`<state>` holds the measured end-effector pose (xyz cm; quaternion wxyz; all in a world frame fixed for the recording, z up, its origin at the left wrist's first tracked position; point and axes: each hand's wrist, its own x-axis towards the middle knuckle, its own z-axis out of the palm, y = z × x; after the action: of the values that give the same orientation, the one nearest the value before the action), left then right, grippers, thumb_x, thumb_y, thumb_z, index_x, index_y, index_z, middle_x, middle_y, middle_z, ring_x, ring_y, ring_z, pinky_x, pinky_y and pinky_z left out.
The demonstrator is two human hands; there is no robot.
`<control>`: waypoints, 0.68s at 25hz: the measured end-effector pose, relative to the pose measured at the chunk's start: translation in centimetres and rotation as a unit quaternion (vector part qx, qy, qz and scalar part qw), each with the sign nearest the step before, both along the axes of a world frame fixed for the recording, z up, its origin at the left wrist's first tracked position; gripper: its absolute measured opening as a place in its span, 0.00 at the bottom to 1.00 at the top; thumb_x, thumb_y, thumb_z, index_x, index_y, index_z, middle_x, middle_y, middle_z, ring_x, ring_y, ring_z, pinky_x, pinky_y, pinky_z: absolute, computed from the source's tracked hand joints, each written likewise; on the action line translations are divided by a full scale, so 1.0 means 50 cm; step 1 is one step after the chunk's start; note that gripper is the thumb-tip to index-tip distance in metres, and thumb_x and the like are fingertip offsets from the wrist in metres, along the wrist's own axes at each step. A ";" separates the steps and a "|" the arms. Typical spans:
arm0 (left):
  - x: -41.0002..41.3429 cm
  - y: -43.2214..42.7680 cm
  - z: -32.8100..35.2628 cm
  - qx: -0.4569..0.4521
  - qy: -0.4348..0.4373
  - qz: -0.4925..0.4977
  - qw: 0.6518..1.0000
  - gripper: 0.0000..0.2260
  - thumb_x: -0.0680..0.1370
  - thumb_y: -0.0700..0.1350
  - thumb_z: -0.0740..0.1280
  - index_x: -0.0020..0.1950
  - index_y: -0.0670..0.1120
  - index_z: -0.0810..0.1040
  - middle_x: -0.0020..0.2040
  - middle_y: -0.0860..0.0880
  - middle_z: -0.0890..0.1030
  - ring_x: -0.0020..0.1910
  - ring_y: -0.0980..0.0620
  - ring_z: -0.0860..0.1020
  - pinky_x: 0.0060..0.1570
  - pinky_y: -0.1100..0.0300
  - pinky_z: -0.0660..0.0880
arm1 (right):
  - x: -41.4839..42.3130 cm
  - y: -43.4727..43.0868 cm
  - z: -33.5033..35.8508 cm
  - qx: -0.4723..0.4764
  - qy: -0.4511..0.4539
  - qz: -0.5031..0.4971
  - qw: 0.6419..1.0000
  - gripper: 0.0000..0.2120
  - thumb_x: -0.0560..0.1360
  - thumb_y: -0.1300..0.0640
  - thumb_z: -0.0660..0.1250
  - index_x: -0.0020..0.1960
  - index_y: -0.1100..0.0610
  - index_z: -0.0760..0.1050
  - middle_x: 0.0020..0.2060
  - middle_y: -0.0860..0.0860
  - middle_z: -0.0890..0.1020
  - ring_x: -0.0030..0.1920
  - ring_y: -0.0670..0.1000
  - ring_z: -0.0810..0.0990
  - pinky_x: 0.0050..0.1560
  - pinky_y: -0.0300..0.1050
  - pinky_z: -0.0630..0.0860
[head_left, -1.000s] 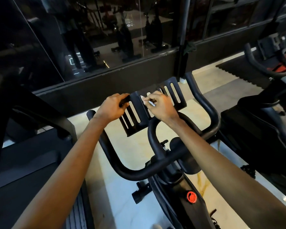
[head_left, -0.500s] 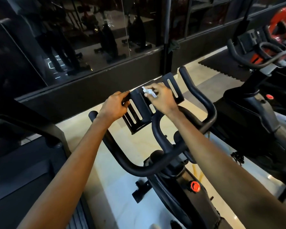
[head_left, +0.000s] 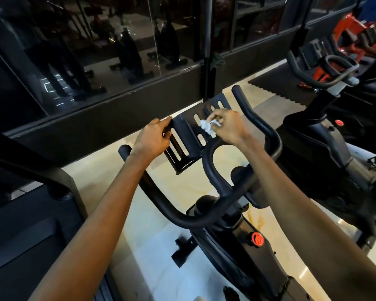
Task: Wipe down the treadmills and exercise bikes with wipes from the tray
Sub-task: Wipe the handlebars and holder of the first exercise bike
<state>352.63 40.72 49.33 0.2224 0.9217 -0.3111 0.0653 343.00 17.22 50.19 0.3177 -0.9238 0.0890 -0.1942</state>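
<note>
The person stands over a black exercise bike (head_left: 237,246) that fills the middle of the view, both bare forearms reaching toward twelve o'clock; the left hand (head_left: 152,137) grips the nine o'clock edge of the bike's slotted black holder plate (head_left: 189,137), its fingers curled together around that edge, thumb hidden; the right hand (head_left: 228,127) lies on the plate's upper part toward one o'clock, fingers bunched and pinching a crumpled white wipe (head_left: 207,127), which is pressed against the plate's face between the slots. The plate sits tilted, just above the looped centre of the black handlebar (head_left: 182,216); the bar's two horns run out at ten o'clock and one o'clock, the right forearm crossing over the loop. A red knob (head_left: 257,239) shows on the bike's frame at five o'clock from the plate. A treadmill (head_left: 30,224) stands beside the bike at eight o'clock, its dark rail rising at nine o'clock; a second exercise bike (head_left: 334,137) stands at three o'clock, apart from the first, with red equipment (head_left: 352,29) behind it at two o'clock. A dark glass wall (head_left: 117,51) runs across the top, reflecting machines; the pale floor (head_left: 161,257) shows beneath the bike. No tray can be made out.
</note>
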 end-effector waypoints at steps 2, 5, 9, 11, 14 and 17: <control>-0.004 0.000 0.001 -0.006 0.003 0.001 1.000 0.23 0.82 0.45 0.65 0.78 0.52 0.67 0.62 0.46 0.76 0.58 0.43 0.79 0.59 0.50 0.77 | -0.001 0.010 -0.018 0.001 -0.011 -0.012 1.000 0.09 0.75 0.55 0.71 0.55 0.51 0.83 0.52 0.47 0.82 0.48 0.45 0.81 0.49 0.38 0.76; -0.005 -0.002 0.003 -0.004 0.008 0.003 1.000 0.23 0.82 0.45 0.64 0.78 0.52 0.67 0.62 0.46 0.76 0.58 0.44 0.79 0.59 0.51 0.76 | -0.013 0.039 -0.054 -0.022 -0.024 0.009 0.999 0.12 0.75 0.58 0.73 0.59 0.55 0.82 0.55 0.50 0.79 0.50 0.43 0.76 0.52 0.24 0.65; -0.006 -0.001 0.007 0.010 0.017 0.002 1.000 0.23 0.83 0.46 0.64 0.78 0.52 0.66 0.64 0.45 0.76 0.59 0.43 0.79 0.59 0.49 0.77 | -0.013 0.020 -0.038 -0.029 0.007 -0.013 0.999 0.07 0.74 0.63 0.70 0.49 0.54 0.83 0.50 0.50 0.84 0.48 0.49 0.81 0.50 0.40 0.77; -0.006 0.001 0.012 0.038 0.013 0.004 0.999 0.24 0.83 0.47 0.63 0.79 0.53 0.65 0.64 0.45 0.76 0.60 0.42 0.78 0.58 0.47 0.77 | -0.013 0.018 -0.016 -0.069 0.061 -0.002 0.996 0.05 0.73 0.62 0.70 0.47 0.54 0.82 0.45 0.48 0.84 0.46 0.50 0.81 0.43 0.34 0.74; -0.003 0.009 0.021 0.122 -0.037 -0.001 0.992 0.23 0.83 0.50 0.62 0.79 0.51 0.64 0.65 0.44 0.77 0.63 0.42 0.77 0.63 0.46 0.71 | -0.017 0.038 0.014 -0.108 0.114 0.076 0.985 0.06 0.72 0.62 0.71 0.47 0.54 0.84 0.45 0.45 0.83 0.45 0.44 0.79 0.39 0.31 0.69; 0.000 0.033 0.030 0.158 -0.098 -0.011 0.982 0.18 0.84 0.51 0.58 0.73 0.48 0.71 0.59 0.46 0.81 0.60 0.45 0.78 0.64 0.49 0.65 | -0.017 0.034 0.009 -0.024 0.101 0.082 0.991 0.05 0.72 0.60 0.72 0.46 0.52 0.85 0.44 0.43 0.85 0.44 0.40 0.80 0.43 0.35 0.71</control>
<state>352.61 42.35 50.84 0.0430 0.9309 -0.3476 0.1034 342.15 18.90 50.64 0.2996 -0.9502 0.0402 -0.0754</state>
